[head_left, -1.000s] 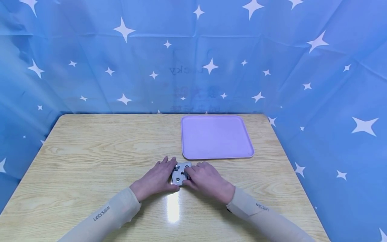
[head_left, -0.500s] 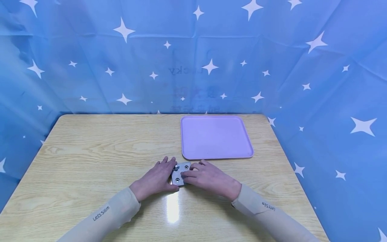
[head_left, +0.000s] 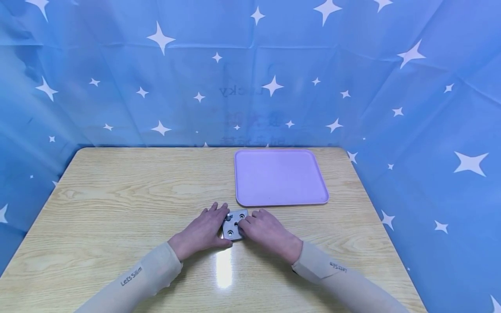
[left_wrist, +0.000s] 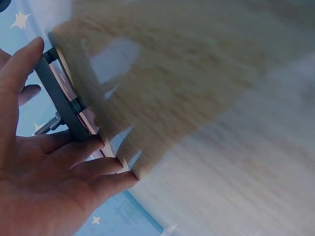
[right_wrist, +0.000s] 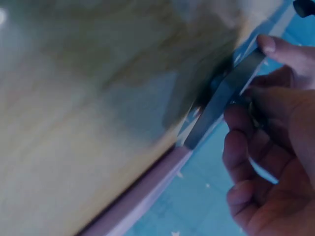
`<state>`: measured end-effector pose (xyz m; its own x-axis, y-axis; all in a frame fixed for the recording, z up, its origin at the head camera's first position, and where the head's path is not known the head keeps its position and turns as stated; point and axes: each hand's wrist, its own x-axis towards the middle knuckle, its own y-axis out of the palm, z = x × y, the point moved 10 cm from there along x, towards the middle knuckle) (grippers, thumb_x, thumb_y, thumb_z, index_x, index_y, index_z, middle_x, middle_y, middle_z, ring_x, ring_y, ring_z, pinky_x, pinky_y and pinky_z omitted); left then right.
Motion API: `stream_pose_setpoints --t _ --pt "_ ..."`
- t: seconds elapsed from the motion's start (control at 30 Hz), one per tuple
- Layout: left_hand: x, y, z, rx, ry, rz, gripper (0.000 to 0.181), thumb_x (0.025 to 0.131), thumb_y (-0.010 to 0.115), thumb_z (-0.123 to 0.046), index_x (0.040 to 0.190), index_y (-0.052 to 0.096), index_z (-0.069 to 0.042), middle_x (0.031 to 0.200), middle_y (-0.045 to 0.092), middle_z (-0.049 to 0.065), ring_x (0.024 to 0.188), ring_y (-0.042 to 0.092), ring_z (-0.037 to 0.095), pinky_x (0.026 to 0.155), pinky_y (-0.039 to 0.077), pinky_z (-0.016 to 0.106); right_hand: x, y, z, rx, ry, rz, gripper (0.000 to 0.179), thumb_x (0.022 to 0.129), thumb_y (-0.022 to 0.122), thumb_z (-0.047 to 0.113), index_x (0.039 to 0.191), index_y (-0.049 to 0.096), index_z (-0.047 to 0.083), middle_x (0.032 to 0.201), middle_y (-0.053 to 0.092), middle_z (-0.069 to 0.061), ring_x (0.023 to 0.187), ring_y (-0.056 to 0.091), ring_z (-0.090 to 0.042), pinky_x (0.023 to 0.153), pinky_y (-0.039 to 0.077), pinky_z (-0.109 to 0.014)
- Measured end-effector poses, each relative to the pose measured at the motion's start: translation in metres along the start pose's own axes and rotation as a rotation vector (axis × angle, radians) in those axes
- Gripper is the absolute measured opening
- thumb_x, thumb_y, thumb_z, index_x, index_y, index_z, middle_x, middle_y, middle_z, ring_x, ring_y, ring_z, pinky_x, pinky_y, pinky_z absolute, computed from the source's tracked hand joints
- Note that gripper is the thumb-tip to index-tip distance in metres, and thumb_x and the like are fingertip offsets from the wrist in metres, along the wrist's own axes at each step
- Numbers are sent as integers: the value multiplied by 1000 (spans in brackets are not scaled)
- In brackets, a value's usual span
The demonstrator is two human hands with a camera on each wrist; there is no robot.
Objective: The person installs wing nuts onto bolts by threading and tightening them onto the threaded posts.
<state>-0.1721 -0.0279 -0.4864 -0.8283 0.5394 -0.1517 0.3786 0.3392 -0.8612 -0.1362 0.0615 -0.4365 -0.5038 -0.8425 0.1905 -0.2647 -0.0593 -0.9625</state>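
A square grey metal plate [head_left: 231, 227] with several round holes lies near the middle of the table, raised on short dark feet, as the left wrist view shows. My left hand [head_left: 201, 232] grips it across its left side, thumb at the near corner and fingers at the far one. A screw with a threaded shank [left_wrist: 48, 126] stands tilted at the plate's far left corner. Over the right side, my right hand [head_left: 268, 232] pinches a small dark metal screw [right_wrist: 256, 115] between thumb and curled fingers. The fingers mostly hide this screw and the hole under it.
A purple rectangular tray [head_left: 279, 178] lies just beyond the plate, to the right. The wooden table [head_left: 129, 191] ends at a blue star-printed curtain [head_left: 176, 87] behind and at both sides.
My right hand drew back slightly to the right with its fingers loosened, then came back left and pinched the small screw again. The left hand and plate stayed put.
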Motion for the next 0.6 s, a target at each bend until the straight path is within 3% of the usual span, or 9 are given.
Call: stream_pose_setpoints --t 0.13,0.2,0.3,0.37,0.43,0.6 --pt "0 0 -1 4 7 -5 101 80 88 -46 151 43 9 158 41 27 147 34 51 117 33 63 0 3 -7 115 71 37 24 98 71 37 101 70 14 85 74 2 67 59 -14 62 47 -28" --pt "0 1 -1 1 8 -2 100 80 88 -45 151 43 9 158 41 26 147 33 51 117 32 63 -2 3 -9 174 67 77 34 97 71 44 114 70 15 98 75 2 82 65 -16 75 53 -32" --pt "-1 1 -1 -4 7 2 100 80 88 -45 151 43 9 158 41 26 147 33 51 117 32 63 -6 2 -9 232 -14 147 45 95 74 41 133 66 19 127 70 5 113 64 -20 98 50 -41" --pt "-1 1 -1 -9 4 2 99 80 88 -44 150 43 9 158 41 26 147 33 51 117 32 63 -9 1 -6 229 -88 185 43 97 72 33 138 64 23 140 62 9 127 57 -20 107 45 -43" --pt "-1 1 -1 -9 2 1 99 80 88 -44 150 43 9 158 41 26 147 33 51 117 32 63 -12 -1 -4 195 -147 197 38 100 69 25 138 65 26 146 58 11 132 55 -20 107 45 -43" --pt "0 -1 -1 -8 2 -2 100 80 89 -44 151 43 10 158 42 27 147 33 50 117 32 64 -15 -3 -4 85 -196 166 29 102 63 20 130 69 27 146 59 12 131 56 -19 103 47 -39"
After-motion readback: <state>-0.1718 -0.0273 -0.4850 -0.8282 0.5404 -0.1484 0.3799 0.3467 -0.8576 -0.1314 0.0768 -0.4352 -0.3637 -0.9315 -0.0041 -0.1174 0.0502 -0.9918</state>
